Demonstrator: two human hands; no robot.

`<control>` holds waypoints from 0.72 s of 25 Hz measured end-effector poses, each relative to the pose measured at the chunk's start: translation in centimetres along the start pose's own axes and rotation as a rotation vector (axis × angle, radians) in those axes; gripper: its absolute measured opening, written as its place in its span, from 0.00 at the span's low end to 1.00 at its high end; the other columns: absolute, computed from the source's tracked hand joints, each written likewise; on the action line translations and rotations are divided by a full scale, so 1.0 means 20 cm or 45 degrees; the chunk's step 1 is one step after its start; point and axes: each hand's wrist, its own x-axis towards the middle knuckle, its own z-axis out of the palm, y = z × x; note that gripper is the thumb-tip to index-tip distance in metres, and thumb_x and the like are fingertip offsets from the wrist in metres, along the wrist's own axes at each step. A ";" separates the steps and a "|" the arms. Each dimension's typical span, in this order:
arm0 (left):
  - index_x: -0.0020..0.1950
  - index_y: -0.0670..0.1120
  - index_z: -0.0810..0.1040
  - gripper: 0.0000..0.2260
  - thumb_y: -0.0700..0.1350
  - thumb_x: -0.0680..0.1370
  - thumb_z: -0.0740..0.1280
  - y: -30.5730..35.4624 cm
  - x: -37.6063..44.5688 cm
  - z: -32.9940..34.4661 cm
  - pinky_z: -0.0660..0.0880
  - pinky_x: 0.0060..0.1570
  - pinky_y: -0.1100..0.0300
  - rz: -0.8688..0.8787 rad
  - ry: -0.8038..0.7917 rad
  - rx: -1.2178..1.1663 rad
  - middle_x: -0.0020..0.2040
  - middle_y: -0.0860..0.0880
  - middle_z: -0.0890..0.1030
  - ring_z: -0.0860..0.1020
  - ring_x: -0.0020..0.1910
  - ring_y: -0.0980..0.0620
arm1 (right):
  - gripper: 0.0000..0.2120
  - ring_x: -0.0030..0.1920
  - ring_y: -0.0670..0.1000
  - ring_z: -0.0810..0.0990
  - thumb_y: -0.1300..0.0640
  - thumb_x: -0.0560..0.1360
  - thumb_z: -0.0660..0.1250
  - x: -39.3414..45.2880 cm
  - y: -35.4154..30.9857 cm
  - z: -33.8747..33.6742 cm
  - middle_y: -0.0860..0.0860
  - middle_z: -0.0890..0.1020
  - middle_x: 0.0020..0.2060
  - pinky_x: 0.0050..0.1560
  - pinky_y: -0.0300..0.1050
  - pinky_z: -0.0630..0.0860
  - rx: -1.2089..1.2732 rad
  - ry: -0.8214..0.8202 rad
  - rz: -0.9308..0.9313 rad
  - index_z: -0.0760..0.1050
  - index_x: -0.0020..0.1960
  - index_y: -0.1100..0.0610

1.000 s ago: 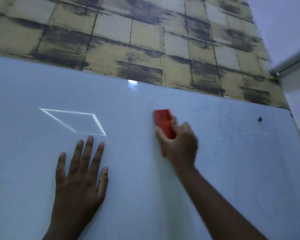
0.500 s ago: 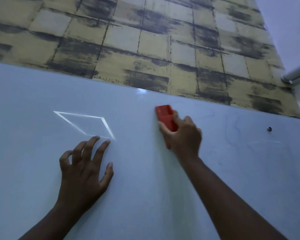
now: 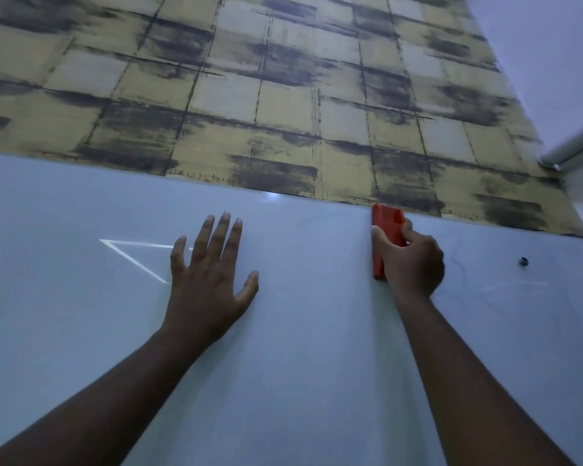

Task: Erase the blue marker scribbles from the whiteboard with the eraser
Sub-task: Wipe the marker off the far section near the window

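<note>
— Where is the eraser?
— A red, blocky rectangle, gripped in the right hand with fingers curled round it, pressed to the glossy whiteboard at its top edge.
— And the left hand?
— Flat on the board, fingers straight and spread.
— Any scribbles?
— Faint blue lines just right of the eraser. Above, wallpaper of smudged yellow squares.

A single head-worn camera looks forward and slightly upward at the whiteboard from close range, both forearms reaching in from the bottom edge. The patterned wall fills the upper half; the wide lens bends the board's top edge.
</note>
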 end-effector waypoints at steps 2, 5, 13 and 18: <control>0.85 0.43 0.61 0.33 0.58 0.82 0.53 0.06 -0.03 0.05 0.54 0.80 0.33 -0.032 0.030 0.017 0.86 0.43 0.60 0.58 0.85 0.43 | 0.31 0.51 0.59 0.82 0.35 0.73 0.72 -0.04 -0.11 0.05 0.55 0.82 0.49 0.57 0.57 0.77 -0.001 -0.105 -0.123 0.81 0.68 0.53; 0.85 0.44 0.62 0.32 0.58 0.83 0.52 0.07 -0.05 0.08 0.54 0.80 0.34 -0.029 0.050 0.049 0.86 0.43 0.59 0.58 0.85 0.43 | 0.31 0.47 0.56 0.80 0.33 0.73 0.69 -0.26 -0.30 0.16 0.49 0.74 0.44 0.53 0.54 0.76 -0.037 -0.225 -0.530 0.79 0.69 0.49; 0.86 0.48 0.59 0.32 0.61 0.84 0.50 0.03 -0.06 0.07 0.53 0.81 0.37 -0.029 0.020 0.006 0.86 0.47 0.57 0.56 0.85 0.46 | 0.32 0.47 0.54 0.80 0.30 0.74 0.66 -0.23 -0.23 0.11 0.50 0.78 0.46 0.55 0.54 0.73 -0.060 -0.318 -0.699 0.74 0.73 0.44; 0.87 0.50 0.57 0.32 0.61 0.84 0.49 0.03 -0.06 0.06 0.51 0.82 0.39 -0.044 -0.006 0.001 0.87 0.49 0.56 0.54 0.86 0.49 | 0.33 0.51 0.59 0.82 0.32 0.73 0.70 0.11 0.21 -0.09 0.56 0.82 0.50 0.59 0.59 0.75 -0.063 -0.123 -0.343 0.78 0.71 0.51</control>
